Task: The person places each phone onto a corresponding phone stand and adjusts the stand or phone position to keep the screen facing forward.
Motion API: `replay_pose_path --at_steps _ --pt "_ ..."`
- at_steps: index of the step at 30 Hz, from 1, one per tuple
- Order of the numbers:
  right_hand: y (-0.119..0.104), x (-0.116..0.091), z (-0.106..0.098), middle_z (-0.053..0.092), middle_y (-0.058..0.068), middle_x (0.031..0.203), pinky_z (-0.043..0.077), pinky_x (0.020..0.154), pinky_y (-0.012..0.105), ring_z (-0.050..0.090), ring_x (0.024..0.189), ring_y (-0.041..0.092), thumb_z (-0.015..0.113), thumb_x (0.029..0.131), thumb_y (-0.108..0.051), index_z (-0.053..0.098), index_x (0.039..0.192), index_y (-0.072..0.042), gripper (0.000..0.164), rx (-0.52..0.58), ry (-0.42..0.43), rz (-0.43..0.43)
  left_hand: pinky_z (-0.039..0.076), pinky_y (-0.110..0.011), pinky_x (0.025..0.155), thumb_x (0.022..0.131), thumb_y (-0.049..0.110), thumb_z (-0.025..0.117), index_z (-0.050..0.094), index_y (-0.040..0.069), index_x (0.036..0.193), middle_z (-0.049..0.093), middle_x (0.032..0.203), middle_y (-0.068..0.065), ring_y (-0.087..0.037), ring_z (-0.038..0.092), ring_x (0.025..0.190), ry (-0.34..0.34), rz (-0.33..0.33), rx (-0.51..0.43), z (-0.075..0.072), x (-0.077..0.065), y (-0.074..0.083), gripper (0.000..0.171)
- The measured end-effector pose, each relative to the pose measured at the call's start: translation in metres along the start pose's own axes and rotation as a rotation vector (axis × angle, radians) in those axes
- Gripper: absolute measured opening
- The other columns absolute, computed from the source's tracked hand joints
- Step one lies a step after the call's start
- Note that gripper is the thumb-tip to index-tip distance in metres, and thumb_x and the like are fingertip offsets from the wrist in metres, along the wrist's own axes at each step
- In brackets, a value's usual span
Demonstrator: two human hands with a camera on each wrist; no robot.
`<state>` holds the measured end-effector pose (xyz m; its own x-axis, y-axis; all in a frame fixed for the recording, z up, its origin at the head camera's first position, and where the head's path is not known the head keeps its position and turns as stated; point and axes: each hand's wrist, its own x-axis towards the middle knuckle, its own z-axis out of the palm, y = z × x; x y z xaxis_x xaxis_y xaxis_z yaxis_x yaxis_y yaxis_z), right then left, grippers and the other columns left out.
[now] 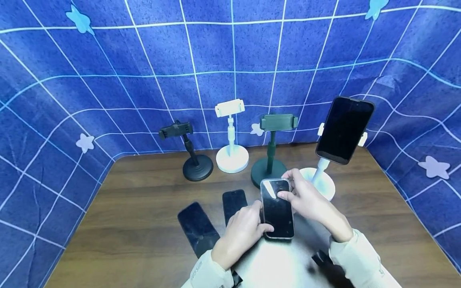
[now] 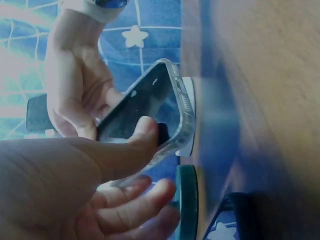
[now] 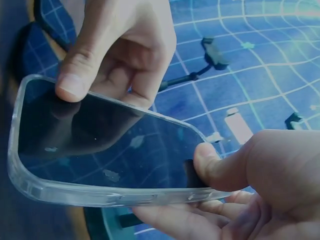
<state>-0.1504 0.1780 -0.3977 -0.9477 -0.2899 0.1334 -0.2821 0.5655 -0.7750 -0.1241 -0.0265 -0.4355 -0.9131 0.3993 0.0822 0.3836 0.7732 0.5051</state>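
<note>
Both hands hold a smartphone (image 1: 276,212) in a clear case, its dark screen facing up. My left hand (image 1: 245,228) grips its lower left part, the thumb on the screen near the bottom. At the upper right, my right hand (image 1: 304,196) pinches it, thumb on the glass and fingers behind. In the right wrist view the clear-cased phone (image 3: 100,145) shows its see-through rim. Just behind the phone is a dark green phone stand (image 1: 272,156) with its clamp unoccupied. Two dark phones lie on the table left of the hands: one phone (image 1: 198,228) and a second phone (image 1: 233,202), partly hidden by my left hand.
A black stand (image 1: 197,167) and a white stand (image 1: 232,159) stand at the back of the wooden table (image 1: 137,224). At the right, another white stand (image 1: 325,186) bears an upright, tilted phone (image 1: 344,130). A blue grid-patterned cloth (image 1: 216,48) with stars hangs behind.
</note>
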Motion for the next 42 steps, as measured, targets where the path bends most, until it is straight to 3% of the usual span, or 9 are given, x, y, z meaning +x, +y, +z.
replay_pose_path --at_steps 6,11,15,20,26,32,39,42 --pt "-0.008 -0.005 -0.003 0.068 0.013 0.092 0.053 0.066 0.038 0.065 0.073 0.015 0.063 0.093 -0.005 0.037 0.118 -0.004 0.036 0.066 0.055 -0.033 0.048 -0.018 0.057 0.084 0.028 0.077 0.056 0.015 0.098 0.062 0.076 0.011 0.003 0.055 0.064 -0.011 0.071 -0.227 -0.008 0.002 -0.003 0.027" --pt "-0.015 -0.006 -0.007 0.066 0.017 0.094 0.056 0.063 0.036 0.066 0.072 0.018 0.061 0.093 0.000 0.036 0.120 -0.002 0.037 0.170 0.105 -0.053 0.054 -0.020 0.067 0.093 0.027 0.067 0.063 0.016 0.107 0.071 0.086 0.006 0.003 0.063 0.076 0.071 0.088 -0.369 -0.016 0.003 0.002 0.018" --pt "-0.025 -0.010 -0.009 0.067 0.015 0.095 0.056 0.062 0.034 0.068 0.075 0.018 0.063 0.093 -0.003 0.038 0.122 -0.004 0.038 0.191 0.167 -0.073 0.056 -0.022 0.068 0.094 0.025 0.066 0.062 0.016 0.114 0.072 0.089 0.002 0.001 0.066 0.077 0.145 0.098 -0.457 -0.022 0.000 0.005 0.023" --pt "-0.035 -0.020 -0.013 0.070 0.013 0.099 0.055 0.057 0.032 0.068 0.075 0.017 0.065 0.092 -0.004 0.040 0.123 -0.008 0.039 0.205 0.236 -0.086 0.057 -0.024 0.068 0.092 0.021 0.068 0.061 0.017 0.114 0.072 0.091 -0.001 -0.002 0.067 0.077 0.174 0.119 -0.581 -0.023 -0.002 0.010 0.023" --pt "-0.042 -0.024 -0.015 0.071 0.011 0.095 0.052 0.051 0.030 0.068 0.070 0.017 0.067 0.091 -0.005 0.044 0.125 -0.012 0.042 0.190 0.271 -0.125 0.056 -0.024 0.063 0.090 0.015 0.070 0.061 0.018 0.109 0.073 0.092 -0.002 -0.003 0.068 0.076 0.182 0.119 -0.633 -0.028 -0.005 0.015 0.021" --pt "-0.045 -0.023 -0.010 0.072 0.004 0.098 0.056 0.067 0.025 0.067 0.081 0.013 0.067 0.092 -0.013 0.052 0.125 -0.016 0.037 0.152 0.324 -0.159 0.053 -0.023 0.057 0.090 0.011 0.069 0.061 0.016 0.109 0.072 0.092 -0.005 -0.004 0.068 0.072 0.206 0.118 -0.639 -0.035 -0.005 0.016 0.022" --pt "-0.061 -0.021 -0.003 0.071 0.009 0.107 0.056 0.066 0.023 0.070 0.080 0.017 0.065 0.093 -0.011 0.052 0.128 -0.015 0.037 0.303 0.359 -0.174 0.047 -0.023 0.048 0.089 0.004 0.067 0.063 0.016 0.109 0.072 0.089 -0.004 -0.005 0.069 0.069 0.280 0.145 -0.672 -0.058 -0.006 0.024 0.024" --pt "-0.070 -0.019 0.002 0.071 0.010 0.108 0.056 0.072 0.023 0.070 0.085 0.018 0.064 0.094 -0.011 0.052 0.129 -0.014 0.037 0.350 0.380 -0.174 0.044 -0.023 0.047 0.089 0.001 0.065 0.064 0.014 0.108 0.071 0.084 -0.004 -0.006 0.068 0.063 0.331 0.156 -0.675 -0.069 -0.007 0.027 0.023"
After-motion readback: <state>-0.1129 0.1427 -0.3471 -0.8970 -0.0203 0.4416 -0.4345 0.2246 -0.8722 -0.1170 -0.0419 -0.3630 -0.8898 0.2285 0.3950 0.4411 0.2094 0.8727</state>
